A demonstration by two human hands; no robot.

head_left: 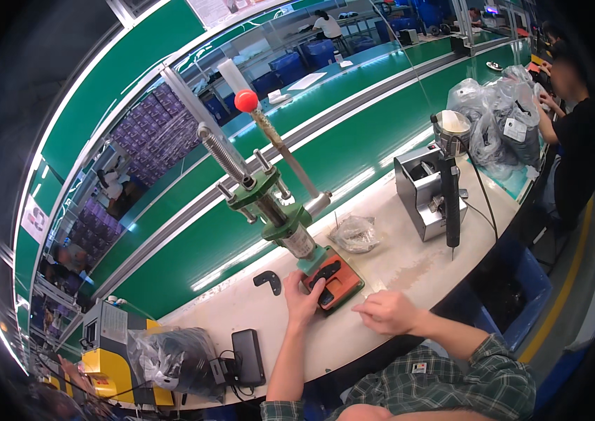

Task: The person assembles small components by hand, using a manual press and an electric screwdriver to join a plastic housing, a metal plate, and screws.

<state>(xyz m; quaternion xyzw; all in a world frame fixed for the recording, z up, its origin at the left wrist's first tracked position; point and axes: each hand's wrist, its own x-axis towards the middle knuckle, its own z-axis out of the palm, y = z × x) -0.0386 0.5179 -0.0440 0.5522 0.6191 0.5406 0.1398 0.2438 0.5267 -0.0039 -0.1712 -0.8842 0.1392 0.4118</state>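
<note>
Clear plastic bag [355,233] lies behind the orange press fixture [339,281]; left hand [302,300] fingers pinch the black angled part [324,275], pointing up-right; right hand [388,311] rests curled, empty.

The hand press [280,210] stands on the table [410,266] — a small bag [355,233] right of it, a bracket [268,281] left.

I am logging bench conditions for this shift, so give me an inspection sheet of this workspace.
Surface: pale worn bench top, beside a green conveyor belt.
Job's things: green hand press with red-knobbed lever; black plastic part on its orange base plate.
Clutter: loose black bracket, clear bag, black flat box, bagged dark parts.
Grippers: left hand on the black part; right hand resting on the bench, holding nothing visible.
Cables: hanging black electric screwdriver with cord.
Surroundings: grey metal feeder box; a person nearby.
</note>
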